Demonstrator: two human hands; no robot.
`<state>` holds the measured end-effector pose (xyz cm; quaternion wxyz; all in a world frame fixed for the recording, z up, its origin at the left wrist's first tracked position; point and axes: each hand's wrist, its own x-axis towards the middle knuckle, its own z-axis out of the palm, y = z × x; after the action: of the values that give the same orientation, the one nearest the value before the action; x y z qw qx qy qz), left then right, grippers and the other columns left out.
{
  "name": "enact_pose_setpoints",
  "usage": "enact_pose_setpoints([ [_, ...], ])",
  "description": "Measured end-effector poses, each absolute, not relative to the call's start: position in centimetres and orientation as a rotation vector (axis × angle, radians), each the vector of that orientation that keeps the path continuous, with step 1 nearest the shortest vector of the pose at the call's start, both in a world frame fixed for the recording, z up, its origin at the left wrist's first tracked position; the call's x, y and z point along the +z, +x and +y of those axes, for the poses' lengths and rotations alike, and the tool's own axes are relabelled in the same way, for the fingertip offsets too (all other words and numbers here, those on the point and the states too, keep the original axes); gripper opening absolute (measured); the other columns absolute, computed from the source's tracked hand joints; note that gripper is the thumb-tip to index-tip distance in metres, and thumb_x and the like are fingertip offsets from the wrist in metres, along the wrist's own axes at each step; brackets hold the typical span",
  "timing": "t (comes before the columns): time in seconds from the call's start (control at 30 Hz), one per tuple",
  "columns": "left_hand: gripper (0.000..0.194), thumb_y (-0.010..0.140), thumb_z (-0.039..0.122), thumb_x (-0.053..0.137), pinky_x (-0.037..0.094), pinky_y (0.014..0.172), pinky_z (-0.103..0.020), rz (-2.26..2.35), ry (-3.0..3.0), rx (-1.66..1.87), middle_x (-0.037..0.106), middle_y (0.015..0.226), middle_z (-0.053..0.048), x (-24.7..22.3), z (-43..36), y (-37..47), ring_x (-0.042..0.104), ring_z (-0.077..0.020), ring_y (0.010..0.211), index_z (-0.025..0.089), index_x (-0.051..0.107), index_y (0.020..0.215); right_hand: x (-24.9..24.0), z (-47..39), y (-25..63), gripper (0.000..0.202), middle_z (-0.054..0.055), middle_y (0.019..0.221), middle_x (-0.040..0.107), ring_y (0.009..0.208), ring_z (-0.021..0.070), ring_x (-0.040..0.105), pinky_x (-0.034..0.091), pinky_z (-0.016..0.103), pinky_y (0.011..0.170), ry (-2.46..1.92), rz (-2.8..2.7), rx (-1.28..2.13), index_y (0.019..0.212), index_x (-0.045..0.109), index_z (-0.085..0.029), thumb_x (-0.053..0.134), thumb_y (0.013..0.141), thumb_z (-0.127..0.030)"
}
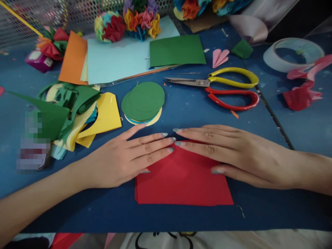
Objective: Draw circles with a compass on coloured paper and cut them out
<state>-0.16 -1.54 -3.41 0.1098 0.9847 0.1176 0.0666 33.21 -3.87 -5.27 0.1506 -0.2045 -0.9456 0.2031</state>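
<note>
Red paper (184, 183), apparently folded or stacked, lies on the blue table near its front edge. Flat across its upper left part rests my left hand (129, 155), fingers stretched out. From the other side my right hand (230, 152) lies over the paper's upper right part, its fingers straight too. The fingertips of both hands nearly meet at the paper's far edge, which they partly hide. Just beyond my left fingers sits a pile of paper circles (143, 100), green on top with blue and pale yellow below. Scissors (220, 86) with one yellow and one red handle lie beyond my right hand.
Green and yellow paper scraps (77, 110) heap up at left. Behind are an orange sheet (74, 58), a light blue sheet (116, 58) and a green sheet (177, 50). A tape roll (268, 58) and red paper pieces (298, 97) lie right. Paper flowers (110, 27) stand at the back.
</note>
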Motion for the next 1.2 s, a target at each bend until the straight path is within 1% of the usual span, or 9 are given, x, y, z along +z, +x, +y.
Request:
enact_pose_setpoints([
  [0.2,0.048,0.111,0.012,0.034,0.003,0.135,-0.044,0.368,2.865,0.134,0.050,0.164,-0.012,-3.5,-1.7,-0.4,0.034,-0.0194,0.160,0.013,0.044,0.158,-5.2,-4.0,33.0,0.069,0.017,0.168,0.042,0.156,0.0290,0.041,0.039,0.052,0.126,-0.581,-2.750,0.598,0.168,0.025,-0.014,0.046,0.111,-0.046],
  [0.3,0.048,0.111,0.012,0.031,0.002,0.135,-0.045,0.367,2.854,0.125,0.047,0.167,-0.011,-3.6,-1.7,-0.5,0.031,-0.0202,0.161,0.013,0.044,0.158,-4.9,-4.0,33.1,0.070,0.017,0.169,0.041,0.158,0.0276,0.038,0.037,0.050,0.128,-0.565,-2.727,0.696,0.169,0.024,-0.012,0.047,0.110,-0.045],
  [0.43,0.045,0.115,0.028,0.034,0.002,0.135,-0.043,0.375,2.858,0.146,0.051,0.164,-0.012,-3.7,-1.6,-0.5,0.035,-0.0207,0.159,0.014,0.047,0.155,-4.5,-3.9,33.3,0.074,0.018,0.168,0.042,0.158,0.0272,0.038,0.035,0.046,0.129,-0.531,-2.687,0.777,0.168,0.027,-0.010,0.054,0.107,-0.043],
  [0.53,0.052,0.114,0.043,0.032,0.001,0.134,-0.044,0.365,2.863,0.138,0.050,0.164,-0.014,-3.8,-1.5,-0.4,0.036,-0.0231,0.159,0.014,0.047,0.156,-4.1,-3.8,33.5,0.077,0.019,0.170,0.038,0.159,0.0275,0.034,0.030,0.046,0.130,-0.462,-2.702,0.811,0.167,0.029,-0.008,0.060,0.101,-0.034],
  [0.63,0.055,0.114,0.045,0.031,0.001,0.134,-0.044,0.368,2.861,0.122,0.050,0.164,-0.015,-3.8,-1.4,-0.4,0.037,-0.0237,0.158,0.014,0.046,0.156,-3.7,-3.7,33.6,0.080,0.016,0.171,0.036,0.160,0.0273,0.032,0.027,0.046,0.131,-0.404,-2.718,0.865,0.166,0.031,-0.008,0.058,0.091,-0.020],
  [0.8,0.057,0.113,0.049,0.031,0.003,0.133,-0.043,0.373,2.857,0.133,0.047,0.166,-0.017,-3.8,-1.5,-0.6,0.037,-0.0245,0.158,0.015,0.043,0.158,-4.2,-3.6,33.3,0.067,0.013,0.158,0.057,0.147,0.0253,0.054,0.048,0.040,0.120,-0.610,-2.554,0.893,0.163,0.042,-0.019,0.055,0.097,-0.014],
  [0.97,0.062,0.112,0.051,0.035,0.010,0.133,-0.042,0.377,2.780,0.241,0.051,0.162,-0.020,-3.7,-1.6,-0.8,0.041,-0.0251,0.155,0.011,0.040,0.159,-4.7,-3.8,33.2,0.044,0.004,0.120,0.076,0.106,0.0184,0.075,0.061,0.028,0.095,-0.817,-2.329,0.840,0.138,0.071,-0.034,0.056,0.102,-0.014],
  [1.07,0.061,0.112,0.049,0.038,0.023,0.130,-0.036,0.438,2.636,0.363,0.059,0.153,-0.018,-3.5,-1.7,-1.0,0.050,-0.0236,0.146,0.011,0.040,0.160,-4.7,-3.8,33.6,0.040,0.002,0.109,0.078,0.093,0.0190,0.076,0.063,0.027,0.081,-0.896,-2.205,0.945,0.135,0.073,-0.037,0.060,0.102,-0.020],
  [1.2,0.046,0.112,0.028,0.038,0.044,0.117,-0.031,0.615,2.287,0.545,0.066,0.141,-0.009,-3.1,-1.8,-1.3,0.061,-0.0203,0.131,0.024,0.046,0.157,-4.7,-3.7,33.9,0.033,-0.001,0.121,0.081,0.105,0.0240,0.078,0.066,0.031,0.086,-0.907,-1.936,1.212,0.132,0.075,-0.040,0.066,0.102,-0.033],
])
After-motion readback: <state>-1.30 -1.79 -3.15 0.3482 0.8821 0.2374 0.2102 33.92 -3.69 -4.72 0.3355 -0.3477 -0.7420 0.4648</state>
